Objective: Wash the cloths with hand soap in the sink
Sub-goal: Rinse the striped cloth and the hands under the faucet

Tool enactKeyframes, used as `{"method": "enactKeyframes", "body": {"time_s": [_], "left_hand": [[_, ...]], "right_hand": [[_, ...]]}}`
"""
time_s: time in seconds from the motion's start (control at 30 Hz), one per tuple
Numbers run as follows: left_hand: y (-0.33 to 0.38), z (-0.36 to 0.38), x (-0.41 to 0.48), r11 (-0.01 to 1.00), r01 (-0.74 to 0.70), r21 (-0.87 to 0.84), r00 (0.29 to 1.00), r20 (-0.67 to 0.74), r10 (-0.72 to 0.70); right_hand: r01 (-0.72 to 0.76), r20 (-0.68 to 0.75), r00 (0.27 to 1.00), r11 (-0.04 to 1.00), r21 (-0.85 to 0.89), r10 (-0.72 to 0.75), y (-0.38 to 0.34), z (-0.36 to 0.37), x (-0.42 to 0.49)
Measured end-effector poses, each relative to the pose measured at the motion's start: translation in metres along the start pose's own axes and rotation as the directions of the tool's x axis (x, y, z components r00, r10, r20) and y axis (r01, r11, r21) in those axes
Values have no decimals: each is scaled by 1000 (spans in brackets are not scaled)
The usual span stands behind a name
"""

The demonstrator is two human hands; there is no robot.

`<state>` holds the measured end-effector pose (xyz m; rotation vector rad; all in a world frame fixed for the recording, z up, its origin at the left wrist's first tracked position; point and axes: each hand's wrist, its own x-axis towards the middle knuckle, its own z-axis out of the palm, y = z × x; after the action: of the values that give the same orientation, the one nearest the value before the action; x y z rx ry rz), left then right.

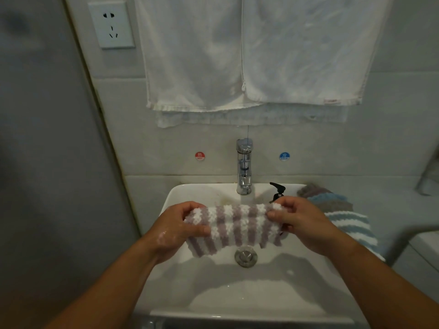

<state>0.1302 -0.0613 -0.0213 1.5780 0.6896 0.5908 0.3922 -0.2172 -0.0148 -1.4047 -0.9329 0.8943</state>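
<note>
Both hands held one purple-and-white striped cloth (234, 227) stretched over the middle of the sink (180, 189), below the faucet (244, 167) and above the drain (245, 257). The left hand (177, 227) gripped the cloth's left end, its fingers curled over the top edge, and suds glistened near its wrist. The right hand (301, 224) pinched the right end, fingers bent over the upper corner. The cloth's lower edge hung just over the top of the drain; whether it touched the basin could not be told. Between that edge and the near rim lay a broad sweep of white basin, crossed by the shadows of both forearms. The left rim ran close to a grey wall panel (42, 162), leaving a narrow strip beside the left wrist. On the right, a pile of folded cloths (342, 207) sat at the rim just behind the right hand. A black soap pump (277, 189) stood between that hand and the faucet, its head showing above the knuckles.

Counted:
- One cloth in hand, one faucet, one drain and one soap pump.
- At least three layers in the pile, brown, blue and blue-striped.
- Two white towels (190, 55) hanging side by side above, with another hem beneath them.
- One wall socket (111, 24).
- Two round stickers, a red sticker (199, 156) and a blue sticker (284, 156), one on each side of the faucet
</note>
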Motion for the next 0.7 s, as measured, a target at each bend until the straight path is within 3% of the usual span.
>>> {"method": "enactKeyframes", "body": {"time_s": [0.1,0.3,0.47,0.53,0.6,0.7], "left_hand": [[3,2,-1,997,57,-52,997,51,-55],[6,-2,-1,996,64,-68,995,-68,-68],[2,0,1,992,47,-119,991,-118,-61],[-3,4,3,994,21,-104,984,-172,-39],[-9,11,5,997,-22,-79,964,-266,0],[-15,29,4,990,-72,122,898,-424,118]], "right_hand": [[-40,5,999,998,55,40,0,-2,1],[-70,62,996,994,79,65,0,-13,-2],[35,-6,999,987,158,-34,6,-8,-3],[94,-88,992,994,50,-90,10,-1,-1],[145,-200,960,960,-240,-195,11,10,-4],[211,-368,827,841,-499,-425,13,30,-8]]}}
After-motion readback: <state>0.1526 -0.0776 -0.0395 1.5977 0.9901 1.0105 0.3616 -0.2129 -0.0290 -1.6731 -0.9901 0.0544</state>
